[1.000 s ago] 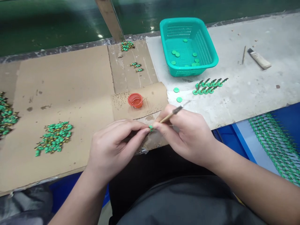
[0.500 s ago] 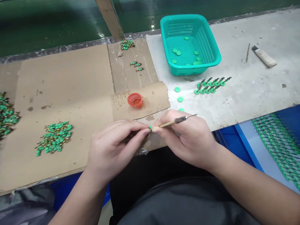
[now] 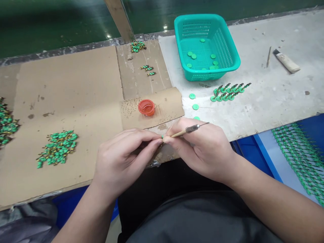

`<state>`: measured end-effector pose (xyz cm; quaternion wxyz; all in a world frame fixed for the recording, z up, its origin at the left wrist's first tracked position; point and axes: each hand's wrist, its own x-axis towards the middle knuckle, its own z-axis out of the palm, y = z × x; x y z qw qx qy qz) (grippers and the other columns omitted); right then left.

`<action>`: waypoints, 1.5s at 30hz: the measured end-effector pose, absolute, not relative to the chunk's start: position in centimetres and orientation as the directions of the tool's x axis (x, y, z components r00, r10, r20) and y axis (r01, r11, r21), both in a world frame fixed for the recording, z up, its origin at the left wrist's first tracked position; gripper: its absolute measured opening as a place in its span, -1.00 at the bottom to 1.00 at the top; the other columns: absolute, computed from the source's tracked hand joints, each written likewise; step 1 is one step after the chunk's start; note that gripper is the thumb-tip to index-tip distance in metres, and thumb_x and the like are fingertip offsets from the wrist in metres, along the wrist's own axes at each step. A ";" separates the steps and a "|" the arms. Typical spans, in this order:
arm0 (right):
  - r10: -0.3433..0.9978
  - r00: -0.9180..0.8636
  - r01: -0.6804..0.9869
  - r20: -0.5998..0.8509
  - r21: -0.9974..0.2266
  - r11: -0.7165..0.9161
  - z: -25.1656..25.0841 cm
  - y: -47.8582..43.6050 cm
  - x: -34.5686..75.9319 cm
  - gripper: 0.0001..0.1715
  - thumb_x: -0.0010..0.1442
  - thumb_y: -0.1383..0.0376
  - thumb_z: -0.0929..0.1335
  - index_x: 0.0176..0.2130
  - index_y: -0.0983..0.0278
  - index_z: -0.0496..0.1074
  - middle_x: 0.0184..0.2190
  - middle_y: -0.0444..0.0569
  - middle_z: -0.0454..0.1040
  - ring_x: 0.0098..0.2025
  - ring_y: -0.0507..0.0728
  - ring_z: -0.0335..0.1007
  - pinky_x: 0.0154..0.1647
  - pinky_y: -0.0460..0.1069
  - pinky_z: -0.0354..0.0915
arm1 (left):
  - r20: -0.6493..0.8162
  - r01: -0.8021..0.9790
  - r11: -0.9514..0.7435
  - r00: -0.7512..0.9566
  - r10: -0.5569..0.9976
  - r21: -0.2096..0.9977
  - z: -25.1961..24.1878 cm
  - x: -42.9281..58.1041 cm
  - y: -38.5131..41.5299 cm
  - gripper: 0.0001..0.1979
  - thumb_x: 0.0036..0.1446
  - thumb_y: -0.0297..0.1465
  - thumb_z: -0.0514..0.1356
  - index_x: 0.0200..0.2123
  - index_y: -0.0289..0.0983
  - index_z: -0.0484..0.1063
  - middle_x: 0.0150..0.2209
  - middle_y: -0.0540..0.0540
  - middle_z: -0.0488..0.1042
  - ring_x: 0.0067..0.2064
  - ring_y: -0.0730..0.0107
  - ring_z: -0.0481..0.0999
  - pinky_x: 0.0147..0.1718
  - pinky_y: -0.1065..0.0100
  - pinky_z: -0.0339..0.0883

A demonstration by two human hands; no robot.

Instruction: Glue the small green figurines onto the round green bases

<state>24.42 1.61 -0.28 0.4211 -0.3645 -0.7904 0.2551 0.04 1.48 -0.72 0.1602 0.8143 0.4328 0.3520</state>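
Note:
My left hand [image 3: 121, 158] and my right hand [image 3: 202, 148] meet fingertip to fingertip at the table's front edge. Between the tips they pinch a tiny green part [image 3: 162, 136], mostly hidden. My right hand also holds a thin wooden-handled tool [image 3: 188, 129] whose metal tip points right. A small red cap of liquid [image 3: 146, 107] sits just beyond my hands on a cardboard scrap [image 3: 167, 104]. Three loose green discs [image 3: 195, 107] lie right of the cap.
A teal basket [image 3: 227, 50] holding several green discs stands at the back. In front of it lies a row of finished green pieces [image 3: 229, 92]. Green-and-gold part piles [image 3: 57, 147] rest on the cardboard at left. A tube [image 3: 286, 61] and stick [image 3: 268, 56] lie far right.
The tool in my right hand has tilted from pointing up-right to lying nearly level. Both hands have kept their pinch at the same spot. The view has shifted slightly.

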 end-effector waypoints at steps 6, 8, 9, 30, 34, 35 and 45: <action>0.784 -0.418 0.350 0.460 -0.714 0.606 -0.2 1.7 24.5 -0.78 0.73 0.29 0.35 -0.10 0.13 0.43 -0.21 -0.12 0.62 -0.16 0.11 0.62 -0.08 0.02 0.52 | 0.446 0.582 -0.588 0.385 0.808 0.562 -0.6 0.1 1.6 -0.93 0.49 -0.43 0.43 -0.09 -0.11 0.67 -0.20 0.05 0.79 -0.25 0.42 0.77 -0.14 0.40 0.65; 0.782 -0.421 0.349 0.459 -0.714 0.607 -0.2 1.8 24.5 -0.78 0.72 0.31 0.35 -0.10 0.13 0.42 -0.23 -0.13 0.58 -0.19 0.10 0.57 -0.10 0.01 0.48 | 0.455 0.581 -0.592 0.382 0.804 0.558 -0.6 0.2 1.6 -0.94 0.50 -0.41 0.43 -0.10 -0.11 0.67 -0.20 0.05 0.80 -0.25 0.42 0.78 -0.14 0.40 0.66; 0.782 -0.421 0.349 0.459 -0.714 0.607 -0.2 1.8 24.5 -0.78 0.71 0.33 0.36 -0.10 0.13 0.41 -0.24 -0.14 0.56 -0.20 0.10 0.54 -0.12 0.01 0.46 | 0.456 0.581 -0.592 0.380 0.805 0.559 -0.7 0.2 1.6 -0.94 0.50 -0.40 0.43 -0.11 -0.11 0.67 -0.19 0.05 0.80 -0.25 0.41 0.79 -0.13 0.40 0.66; 0.990 -0.041 0.017 0.133 -0.991 0.133 -1.1 0.5 25.8 -0.77 0.61 0.11 0.48 -0.12 0.16 0.54 -0.23 -0.05 0.78 -0.19 0.16 0.83 -0.08 0.06 0.76 | 0.313 0.566 -0.382 0.220 0.924 0.730 -0.3 0.3 1.1 -0.89 0.46 -0.32 0.39 -0.16 -0.12 0.76 -0.26 -0.04 0.78 -0.31 0.36 0.72 -0.31 0.38 0.60; 0.989 -0.095 0.002 0.111 -0.994 0.111 -1.6 0.4 25.9 -0.74 0.56 0.08 0.52 -0.11 0.18 0.57 -0.24 -0.02 0.79 -0.18 0.19 0.85 -0.08 0.07 0.79 | 0.308 0.564 -0.355 0.181 0.934 0.746 0.2 0.2 1.0 -0.86 0.46 -0.31 0.37 -0.17 -0.14 0.77 -0.26 -0.08 0.79 -0.33 0.33 0.73 -0.32 0.35 0.62; 0.988 -0.099 0.002 0.115 -0.993 0.116 -1.6 0.5 25.9 -0.74 0.56 0.08 0.52 -0.11 0.18 0.57 -0.25 -0.02 0.79 -0.19 0.19 0.85 -0.09 0.07 0.79 | 0.317 0.568 -0.361 0.179 0.931 0.740 0.4 0.1 1.0 -0.86 0.46 -0.31 0.37 -0.16 -0.14 0.77 -0.25 -0.08 0.80 -0.32 0.32 0.75 -0.30 0.35 0.63; 0.990 -0.084 0.010 0.109 -0.994 0.110 -1.9 0.4 25.9 -0.68 0.55 0.01 0.53 -0.15 0.17 0.60 -0.28 0.00 0.78 -0.25 0.21 0.83 -0.13 0.07 0.79 | 0.125 0.453 -0.199 0.189 0.974 0.869 5.0 0.5 0.3 -0.80 0.44 -0.27 0.36 -0.26 -0.18 0.71 -0.40 -0.03 0.68 -0.44 0.39 0.61 -0.49 0.44 0.48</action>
